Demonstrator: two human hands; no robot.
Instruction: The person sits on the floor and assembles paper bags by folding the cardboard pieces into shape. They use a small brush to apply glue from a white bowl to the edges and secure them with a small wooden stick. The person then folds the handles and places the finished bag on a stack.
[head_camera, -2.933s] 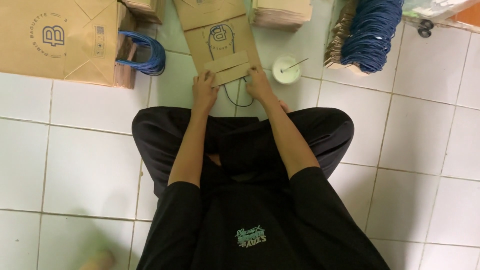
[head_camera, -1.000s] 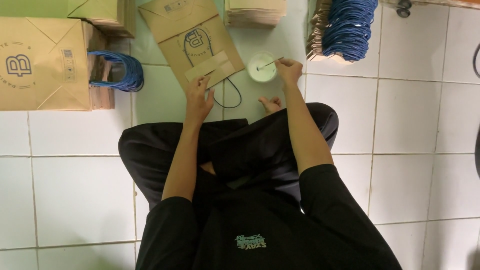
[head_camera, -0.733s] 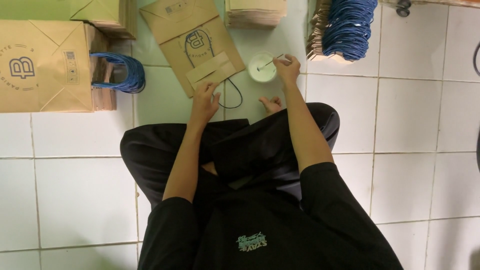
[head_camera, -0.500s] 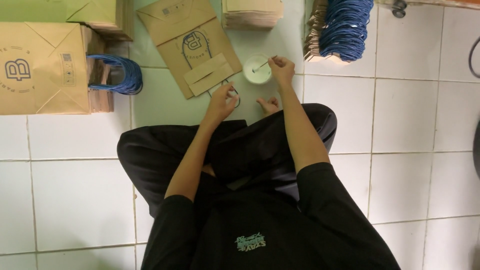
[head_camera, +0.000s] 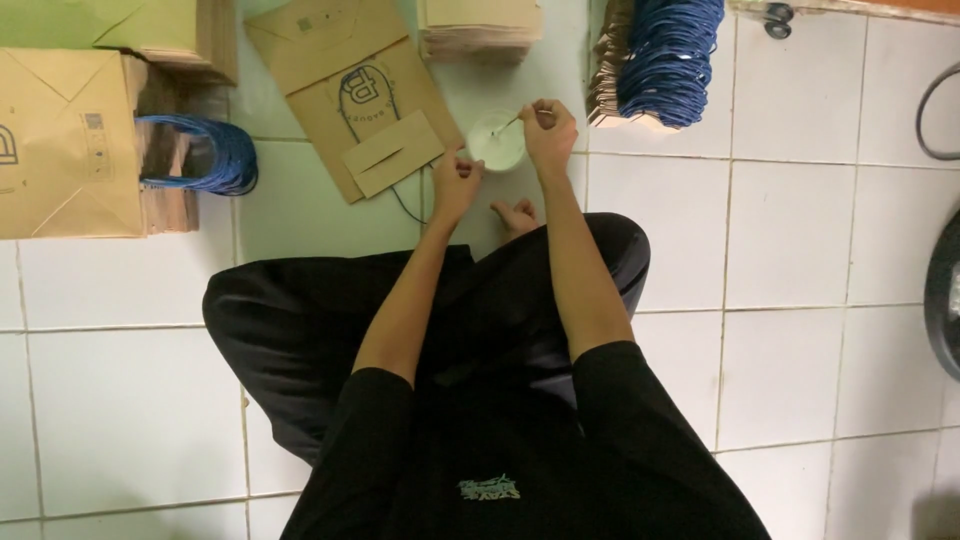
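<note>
A thin stick is pinched by the right hand over the small white cup, apparently for dipping, while the left hand, loosely curled, is rested beside the flat paper bag.

The flat paper bag lies on the tiled floor in front of the person's crossed legs. The small round cup stands just right of the bag. The left hand is between bag and cup; the right hand is at the cup's right edge, holding a thin stick over the cup. A stack of bags lies behind the cup, and a bundle of cords lies to its right. A box stands far left.
</note>
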